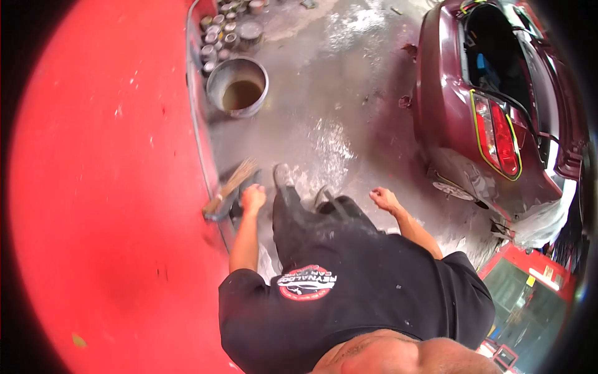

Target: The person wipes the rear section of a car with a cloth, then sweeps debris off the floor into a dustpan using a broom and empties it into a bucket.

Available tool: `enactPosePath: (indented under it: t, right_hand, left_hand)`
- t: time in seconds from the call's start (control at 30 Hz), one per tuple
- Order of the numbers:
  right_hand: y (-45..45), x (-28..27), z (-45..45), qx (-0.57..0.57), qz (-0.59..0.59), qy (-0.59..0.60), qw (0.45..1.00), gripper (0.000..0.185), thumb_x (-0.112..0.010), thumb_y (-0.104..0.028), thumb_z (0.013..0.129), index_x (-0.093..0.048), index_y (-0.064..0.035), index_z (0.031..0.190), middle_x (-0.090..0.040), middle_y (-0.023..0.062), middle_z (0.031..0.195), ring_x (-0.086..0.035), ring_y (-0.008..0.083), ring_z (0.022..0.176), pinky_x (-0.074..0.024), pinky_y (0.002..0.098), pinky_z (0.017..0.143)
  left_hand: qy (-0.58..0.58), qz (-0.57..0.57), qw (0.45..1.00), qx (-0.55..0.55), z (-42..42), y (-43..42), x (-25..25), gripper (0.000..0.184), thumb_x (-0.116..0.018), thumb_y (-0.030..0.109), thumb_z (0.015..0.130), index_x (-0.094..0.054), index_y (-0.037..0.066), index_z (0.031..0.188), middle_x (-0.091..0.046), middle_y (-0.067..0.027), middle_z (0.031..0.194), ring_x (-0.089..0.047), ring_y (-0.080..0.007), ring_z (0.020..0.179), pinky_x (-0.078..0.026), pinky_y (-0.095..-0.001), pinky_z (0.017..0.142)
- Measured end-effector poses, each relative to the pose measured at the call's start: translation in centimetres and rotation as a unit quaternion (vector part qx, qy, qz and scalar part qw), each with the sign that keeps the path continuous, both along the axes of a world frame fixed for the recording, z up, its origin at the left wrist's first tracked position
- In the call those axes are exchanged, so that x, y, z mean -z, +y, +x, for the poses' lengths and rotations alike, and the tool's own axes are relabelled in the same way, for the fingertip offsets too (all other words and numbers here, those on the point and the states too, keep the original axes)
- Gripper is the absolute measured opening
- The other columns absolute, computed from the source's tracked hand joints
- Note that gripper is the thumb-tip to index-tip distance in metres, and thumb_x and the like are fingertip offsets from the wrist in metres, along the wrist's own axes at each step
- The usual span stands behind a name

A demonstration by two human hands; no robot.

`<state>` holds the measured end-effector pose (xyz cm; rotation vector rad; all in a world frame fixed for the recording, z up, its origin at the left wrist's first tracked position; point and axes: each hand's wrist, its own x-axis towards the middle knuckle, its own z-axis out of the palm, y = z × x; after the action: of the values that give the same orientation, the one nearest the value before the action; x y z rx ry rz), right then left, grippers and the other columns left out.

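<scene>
My left hand (253,198) is on the left side of the head view, fingers curled in, with nothing visible in it. Just left of it, a straw broom (235,179) leans by the red wall, bristles up; a dark object (235,210) partly shows behind the hand. I cannot tell what that object is. On the other side of my body, my right hand (384,199) hangs away from everything, its fingers curled and no object showing in them. My dark trousers and one shoe (282,173) appear between the hands.
A bright red surface (106,187) runs along the left. Ahead stands a bucket (261,80) of murky liquid, with several cans (212,38) behind it. At right is a maroon car (439,93), its taillight (496,134) edged in yellow tape. The grey floor (299,93) looks wet in patches.
</scene>
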<state>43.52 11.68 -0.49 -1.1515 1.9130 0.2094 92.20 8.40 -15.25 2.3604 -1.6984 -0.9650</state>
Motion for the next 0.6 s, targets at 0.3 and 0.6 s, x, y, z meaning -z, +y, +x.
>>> enactPosePath:
  t: [0.3, 0.6]
  right_hand:
    - [1.8, 0.0, 1.8, 0.06, 0.071, 0.076, 0.993, 0.049, -0.057, -0.044, 0.09, -0.064, -0.0048, 0.12, -0.069, 0.0199, 0.108, -0.065, 0.0361, 0.105, -0.0499, 0.0436, 0.092]
    - [2.5, 3.8, 4.0, 0.008, 0.17, 0.028, 0.985, 0.052, -0.056, -0.045, 0.089, -0.062, -0.006, 0.124, -0.069, 0.0191, 0.11, -0.066, 0.0352, 0.103, -0.0512, 0.0425, 0.091]
  left_hand:
    - [-0.214, 0.286, 0.89, 0.282, 15.4, -2.9, 14.7, 0.034, -0.058, 0.028, 0.087, -0.069, 0.005, 0.11, -0.071, -0.0174, 0.104, -0.068, -0.0349, 0.101, -0.054, -0.0465, 0.084]
    - [-0.208, 0.291, 0.912, 0.201, 17.7, 3.6, 14.3, 0.032, -0.057, 0.026, 0.086, -0.069, 0.005, 0.108, -0.071, -0.0179, 0.099, -0.067, -0.0378, 0.1, -0.053, -0.0468, 0.082]
